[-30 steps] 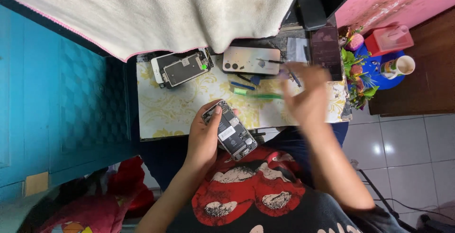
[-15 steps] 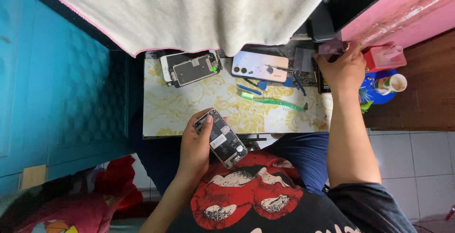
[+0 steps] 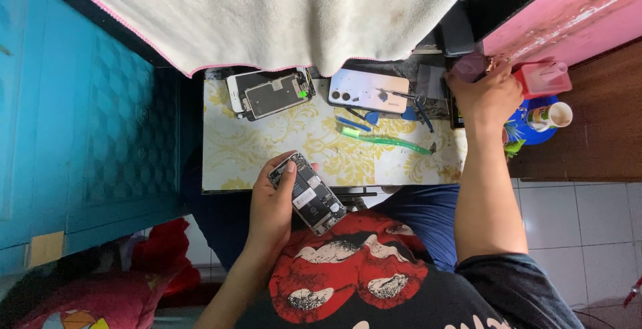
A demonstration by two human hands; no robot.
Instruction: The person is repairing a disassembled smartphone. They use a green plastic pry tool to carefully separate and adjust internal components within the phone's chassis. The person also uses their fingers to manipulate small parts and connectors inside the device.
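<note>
My left hand [image 3: 273, 203] holds an opened phone [image 3: 309, 194] with its battery and circuit parts showing, just off the near edge of the small table [image 3: 221, 162]. My right hand [image 3: 483, 93] reaches to the table's far right corner, fingers curled around a dark object [image 3: 470, 68] that I cannot make out. On the table lie a detached phone screen [image 3: 269, 93], a pale phone back [image 3: 368, 91], blue picks [image 3: 353, 124] and a green pry tool [image 3: 388, 141].
A white cloth [image 3: 267, 15] hangs over the table's far side. A blue cabinet [image 3: 87, 115] stands at the left. At the right are a pink wall [image 3: 575, 8], a red box [image 3: 543, 78], a white cup [image 3: 552, 115] and tiled floor [image 3: 575, 235].
My right hand moved from the middle of the table, over the tools, to the far right corner. My left hand kept holding the opened phone.
</note>
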